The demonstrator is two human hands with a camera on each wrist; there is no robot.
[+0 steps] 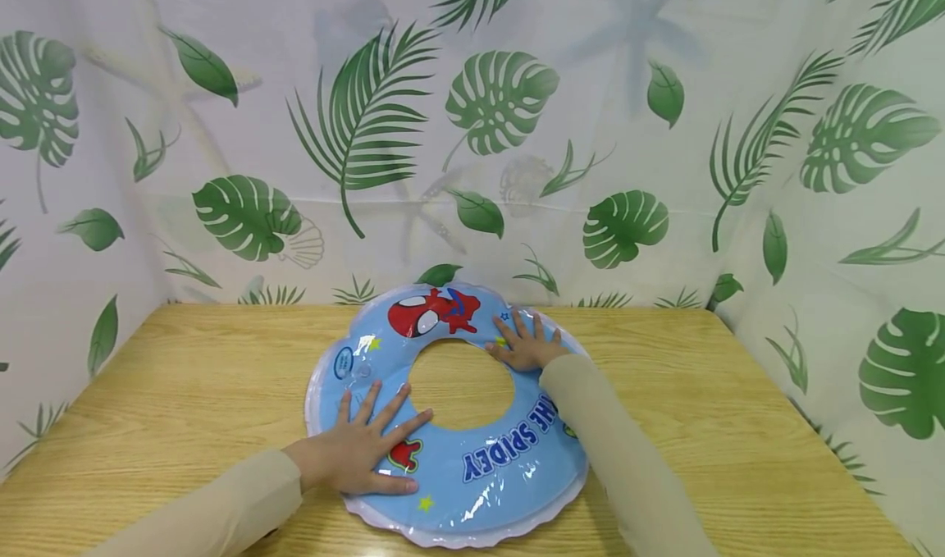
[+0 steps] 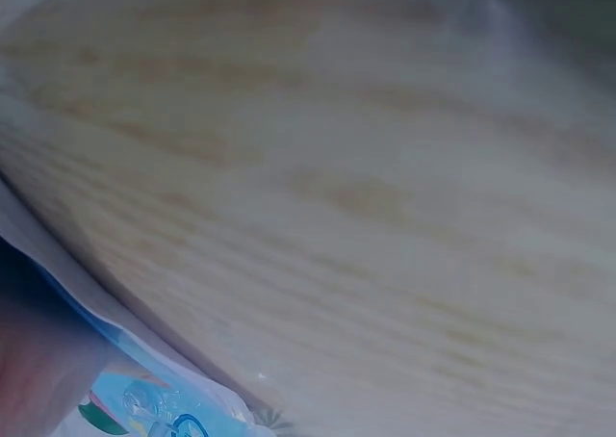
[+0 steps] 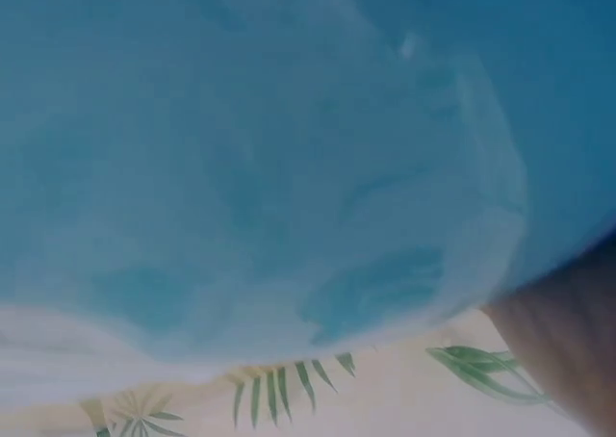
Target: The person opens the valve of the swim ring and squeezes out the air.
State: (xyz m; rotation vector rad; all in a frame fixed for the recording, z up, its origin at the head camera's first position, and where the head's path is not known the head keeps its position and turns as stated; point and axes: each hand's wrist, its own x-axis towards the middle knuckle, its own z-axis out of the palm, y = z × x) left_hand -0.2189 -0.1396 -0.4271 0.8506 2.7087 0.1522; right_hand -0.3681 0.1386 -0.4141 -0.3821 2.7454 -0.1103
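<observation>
A blue inflatable swim ring (image 1: pixel 517 491) with a white wavy rim lies on the wooden table, puffed with air. Its top carries a red cartoon figure, yellow stars and the lettering "THE SPIDEY". My left hand (image 1: pixel 362 450) rests on the ring's near left side, fingers straight and spread. On the far right side my right hand (image 1: pixel 527 345) lies flat with its fingers apart. In the left wrist view only a blurred bit of the hand (image 2: pixel 43 379) shows beside the ring's edge (image 2: pixel 178 398). Blue vinyl of the ring (image 3: pixel 241 167) fills most of the right wrist view.
The light wooden table (image 1: pixel 687 426) extends on both sides of the ring. A white cloth backdrop (image 1: pixel 546 204) printed with green leaves stands along the table's back and sides. A clear valve (image 1: pixel 363 371) sits on the ring's left part.
</observation>
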